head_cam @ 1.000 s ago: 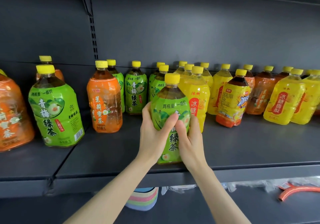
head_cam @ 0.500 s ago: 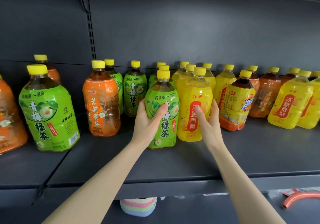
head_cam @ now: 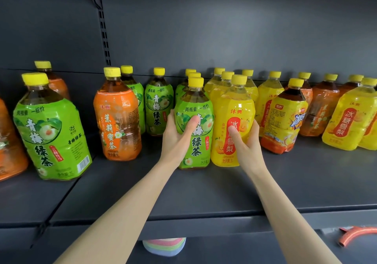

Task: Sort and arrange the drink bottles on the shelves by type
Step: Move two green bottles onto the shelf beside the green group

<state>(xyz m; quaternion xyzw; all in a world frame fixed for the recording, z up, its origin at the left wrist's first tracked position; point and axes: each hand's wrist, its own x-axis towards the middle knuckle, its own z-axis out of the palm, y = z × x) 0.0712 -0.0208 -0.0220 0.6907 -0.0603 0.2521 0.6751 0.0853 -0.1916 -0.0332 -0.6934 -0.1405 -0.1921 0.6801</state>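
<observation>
A green-labelled tea bottle (head_cam: 199, 141) stands upright on the dark shelf (head_cam: 204, 192), at the front of a row of green bottles. My left hand (head_cam: 177, 139) wraps its left side, thumb across the label. Right beside it, touching, stands a yellow pear-drink bottle (head_cam: 230, 119), gripped from the right by my right hand (head_cam: 247, 141). More yellow bottles line up behind it.
An orange jasmine-tea bottle (head_cam: 117, 121) and a large green bottle (head_cam: 51, 133) stand to the left. A dark iced-tea bottle (head_cam: 283, 123), brown-orange bottles and yellow bottles (head_cam: 348, 121) fill the right. An orange curved object (head_cam: 357, 235) and pastel stack (head_cam: 165, 245) lie below.
The green bottle went from held at the shelf's front edge back to standing beside the yellow bottle. My right hand left it and closed on the yellow bottle.
</observation>
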